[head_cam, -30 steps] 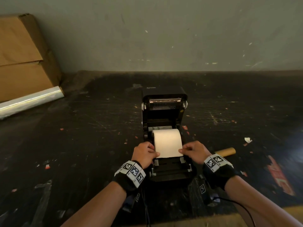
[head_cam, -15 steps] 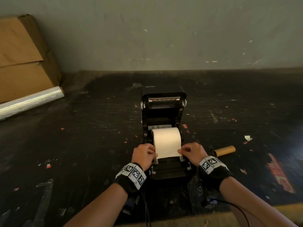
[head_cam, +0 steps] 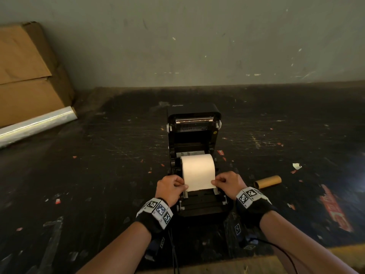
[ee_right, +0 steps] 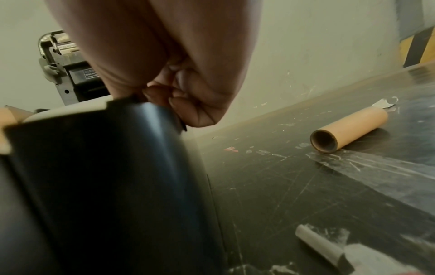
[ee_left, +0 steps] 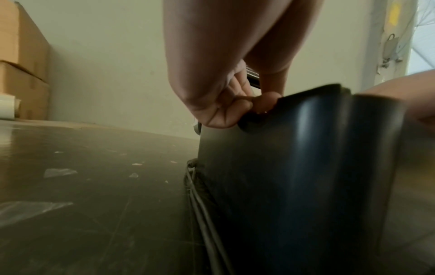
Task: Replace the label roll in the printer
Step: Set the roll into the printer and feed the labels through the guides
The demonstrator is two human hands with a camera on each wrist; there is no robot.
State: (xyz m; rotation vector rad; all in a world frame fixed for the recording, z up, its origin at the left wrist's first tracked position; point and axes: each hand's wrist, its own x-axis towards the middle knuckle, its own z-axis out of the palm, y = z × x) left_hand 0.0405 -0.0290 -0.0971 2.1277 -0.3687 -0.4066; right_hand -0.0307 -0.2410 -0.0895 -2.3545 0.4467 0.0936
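A black label printer [head_cam: 194, 127] stands open in the middle of the dark table, lid tilted back. A white label roll [head_cam: 198, 168] sits in its bay, with a strip of paper drawn forward over the front. My left hand [head_cam: 171, 188] pinches the strip's left edge and my right hand [head_cam: 227, 182] pinches its right edge. In the left wrist view my left hand [ee_left: 233, 104] curls at the top of the printer's black side wall [ee_left: 294, 167]. In the right wrist view my right hand [ee_right: 179, 100] curls above the printer body [ee_right: 105, 176].
An empty cardboard core [head_cam: 268, 181] [ee_right: 348, 128] lies on the table right of the printer. Cardboard boxes [head_cam: 27, 76] and a roll of clear film [head_cam: 35, 125] sit at the far left against the wall. Paper scraps and tape bits litter the scratched table [head_cam: 98, 175].
Both hands stay on the paper's edges and have shifted slightly toward me; the strip reaches a little further over the front of the printer.
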